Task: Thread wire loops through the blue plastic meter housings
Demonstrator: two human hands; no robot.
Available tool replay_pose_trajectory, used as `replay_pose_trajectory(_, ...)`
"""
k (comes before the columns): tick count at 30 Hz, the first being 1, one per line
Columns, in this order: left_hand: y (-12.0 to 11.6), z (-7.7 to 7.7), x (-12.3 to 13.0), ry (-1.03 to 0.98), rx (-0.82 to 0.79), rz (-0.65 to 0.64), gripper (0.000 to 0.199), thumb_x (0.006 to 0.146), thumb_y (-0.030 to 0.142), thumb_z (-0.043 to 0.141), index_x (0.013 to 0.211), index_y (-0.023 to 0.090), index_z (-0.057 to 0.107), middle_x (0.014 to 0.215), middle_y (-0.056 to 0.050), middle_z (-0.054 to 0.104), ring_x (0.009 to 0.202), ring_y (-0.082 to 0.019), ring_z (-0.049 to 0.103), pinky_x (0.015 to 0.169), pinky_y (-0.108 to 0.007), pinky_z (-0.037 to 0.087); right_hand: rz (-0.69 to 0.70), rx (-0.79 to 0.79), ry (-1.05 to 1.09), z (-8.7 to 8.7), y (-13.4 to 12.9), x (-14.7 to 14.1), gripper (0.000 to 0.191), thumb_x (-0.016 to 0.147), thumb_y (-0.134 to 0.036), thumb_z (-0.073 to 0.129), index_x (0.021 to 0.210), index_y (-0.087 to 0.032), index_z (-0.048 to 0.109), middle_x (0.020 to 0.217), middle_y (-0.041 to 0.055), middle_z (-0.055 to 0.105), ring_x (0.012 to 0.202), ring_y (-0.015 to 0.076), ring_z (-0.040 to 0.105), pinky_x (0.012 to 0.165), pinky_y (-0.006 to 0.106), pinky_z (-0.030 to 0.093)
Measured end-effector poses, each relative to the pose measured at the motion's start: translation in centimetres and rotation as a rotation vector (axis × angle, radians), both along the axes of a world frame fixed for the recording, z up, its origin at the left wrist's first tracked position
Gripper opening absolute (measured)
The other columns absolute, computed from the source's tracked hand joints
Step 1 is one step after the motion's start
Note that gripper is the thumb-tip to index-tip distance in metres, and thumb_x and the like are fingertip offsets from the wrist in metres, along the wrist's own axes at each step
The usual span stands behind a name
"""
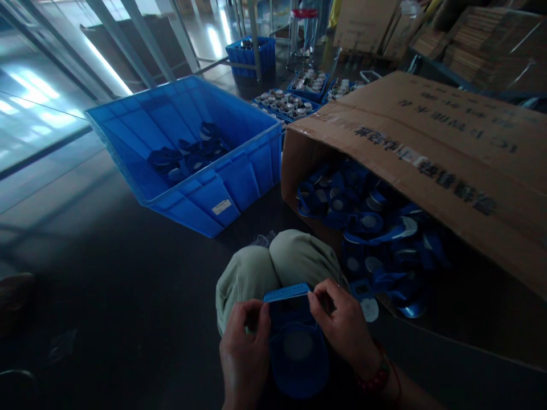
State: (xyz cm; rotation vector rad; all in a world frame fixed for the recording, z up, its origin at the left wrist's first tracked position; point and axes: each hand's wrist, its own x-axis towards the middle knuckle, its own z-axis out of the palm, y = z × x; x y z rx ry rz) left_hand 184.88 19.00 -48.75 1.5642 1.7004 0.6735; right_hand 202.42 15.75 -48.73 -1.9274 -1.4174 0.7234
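Note:
A dark blue plastic meter cover with a round greyish disc in its middle lies over my lap, close to my body. Along its far edge stands a lighter blue strip, which seems to be part of the cover. My left hand pinches the left end of this edge between thumb and fingers. At the right end, my right hand grips the same edge with thumb and forefinger. Shadow hides the cover's lower side and some of its detail.
A tipped cardboard box to the right spills many similar blue covers. A large blue bin ahead holds several more. Behind are crates of metal parts, a red-topped stool and a metal frame.

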Motion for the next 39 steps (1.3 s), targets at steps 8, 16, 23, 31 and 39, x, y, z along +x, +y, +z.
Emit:
replay_pose_trajectory(8,-0.1,-0.6,0.1,0.022,0.075,0.009,0.023,0.084,0.044,0.056,0.078,0.022,0.058,0.072,-0.001,0.060,0.065,-0.019,0.057,0.061,-0.032,0.046,-0.021,0.025,-0.014,-0.4,0.0,0.0,0.021,0.091,-0.034,0.050,0.075,-0.021,0.051,0.065,-0.0025,0.055,0.061,0.0134,0.054,0.061,0.027,0.039)
replay_pose_trajectory(16,0.0,-0.9,0.5,0.030,0.078,0.048,0.020,0.084,0.041,0.055,0.077,0.022,0.056,0.070,0.000,0.058,0.063,-0.018,0.055,0.059,-0.032,0.045,-0.004,0.054,0.082,-0.5,0.2,-0.2,0.012,0.091,-0.032,0.052,0.094,-0.022,0.058,0.079,-0.0015,0.062,0.071,0.0137,0.059,0.068,0.026,0.043)
replay_pose_trajectory(23,-0.1,-1.3,0.4,0.085,0.096,0.040,0.015,0.086,0.035,0.052,0.078,0.022,0.051,0.069,0.000,0.054,0.062,-0.018,0.053,0.059,-0.032,0.045,-0.004,0.131,0.072,-0.9,0.4,-0.4,0.013,0.093,-0.029,0.051,0.091,-0.021,0.061,0.079,0.0002,0.060,0.072,0.0139,0.057,0.069,0.027,0.043)
replay_pose_trajectory(31,0.3,-1.3,1.2,0.200,0.509,-0.229,0.013,0.086,0.023,0.058,0.100,0.022,0.060,0.105,-0.008,0.055,0.096,-0.024,0.055,0.080,-0.039,0.049,-0.035,0.153,0.075,-1.3,0.6,-0.7,0.014,0.092,-0.029,0.051,0.088,-0.020,0.061,0.079,0.0018,0.059,0.072,0.0149,0.057,0.067,0.027,0.043)
replay_pose_trajectory(39,1.3,-1.3,1.8,0.079,0.446,-0.340,0.006,0.086,0.022,0.059,0.088,0.025,0.064,0.093,-0.003,0.066,0.088,-0.022,0.059,0.075,-0.037,0.047,-0.028,0.137,0.124,-1.1,0.6,-0.5,0.015,0.092,-0.029,0.049,0.089,-0.020,0.060,0.079,0.0017,0.059,0.074,0.0147,0.057,0.069,0.027,0.043)
